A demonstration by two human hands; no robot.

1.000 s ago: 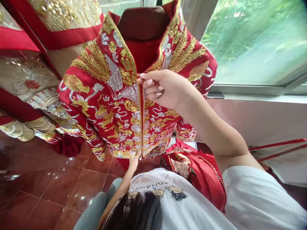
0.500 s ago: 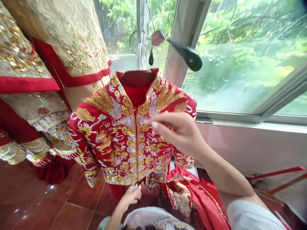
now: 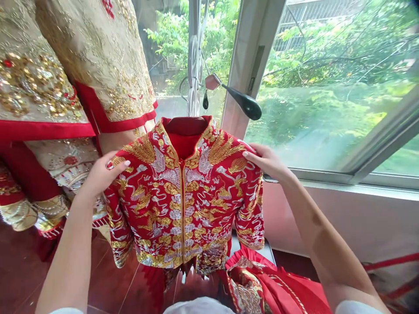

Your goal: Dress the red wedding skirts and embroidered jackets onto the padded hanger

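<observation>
A red embroidered jacket (image 3: 209, 209) with gold and silver beadwork hangs upright before me, its front closed down the middle by a gold-edged seam. My left hand (image 3: 103, 174) is at the shoulder on the left side, thumb in front and fingers curled behind the cloth. On the opposite shoulder, my right hand (image 3: 270, 162) grips the fabric the same way. The fingers behind the shoulders are partly hidden. A dark hanger (image 3: 189, 124) shows inside the stand-up collar, with its wire hook above.
Cream and gold garments with red trim (image 3: 121, 78) hang at left. A metal stand (image 3: 194, 65) with a dark drop-shaped piece (image 3: 247, 104) rises behind the collar, near the window (image 3: 327, 109). Red fabric (image 3: 288, 283) lies at lower right. The floor (image 3: 114, 279) is reddish tile.
My right hand has moved from the chest to the right shoulder. My left hand has left the lower hem and risen to the left shoulder. Both now grip the jacket.
</observation>
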